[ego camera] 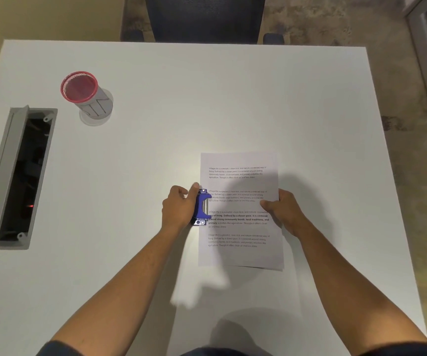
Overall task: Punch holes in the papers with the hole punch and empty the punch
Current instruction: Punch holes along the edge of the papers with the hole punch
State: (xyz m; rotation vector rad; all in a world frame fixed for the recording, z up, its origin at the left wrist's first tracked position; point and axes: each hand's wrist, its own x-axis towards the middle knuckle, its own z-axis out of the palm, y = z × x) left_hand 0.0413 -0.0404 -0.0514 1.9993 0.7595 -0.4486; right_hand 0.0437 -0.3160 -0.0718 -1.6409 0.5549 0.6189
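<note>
A stack of printed white papers (240, 253) lies on the white table (207, 98), right of centre. A blue hole punch (202, 207) sits over the middle of the papers' left edge. My left hand (179, 208) grips the punch from the left, thumb at its far end. My right hand (280, 208) pinches the papers' right edge, thumb on top of the sheet. How many sheets are in the stack is not clear.
A red mesh cup (82, 92) stands at the back left. A grey cable box (17, 176) with its lid open is set into the table's left side. A dark office chair (204, 16) stands beyond the far edge.
</note>
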